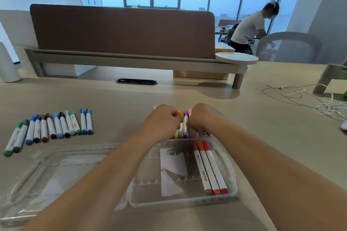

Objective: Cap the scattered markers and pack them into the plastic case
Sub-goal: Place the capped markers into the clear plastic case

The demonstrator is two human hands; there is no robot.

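Both hands meet at twelve o'clock from the plastic case [178, 202], just past its far rim, over a bunch of markers [185, 124] with yellow, orange, purple and pink caps. The left hand [165, 121] and the right hand [201, 120] have their fingers curled down onto this bunch from either side. They seem to be gripping it, though the knuckles hide which marker each finger holds. Working from both sides like this probably serves to square the bunch up, or to press a cap home, before it is lifted in.

The case lies open on the surface [253, 127], with its clear lid [56, 170] folded flat at nine o'clock so the tray is free to load. Three red and orange markers [208, 167] already lie side by side against the tray's three o'clock wall. Their caps point toward twelve, which sets the direction for the others. A white card [173, 170] lies on the tray floor beside them.

At ten o'clock from the case a row of green, blue, brown and black markers [52, 127] waits on the surface, laid parallel by colour. That looks like sorting, so that they go in as groups. By this reckoning the packing is at an early stage.

A loose white cable [304, 97] sprawls at two o'clock, well apart from the work.
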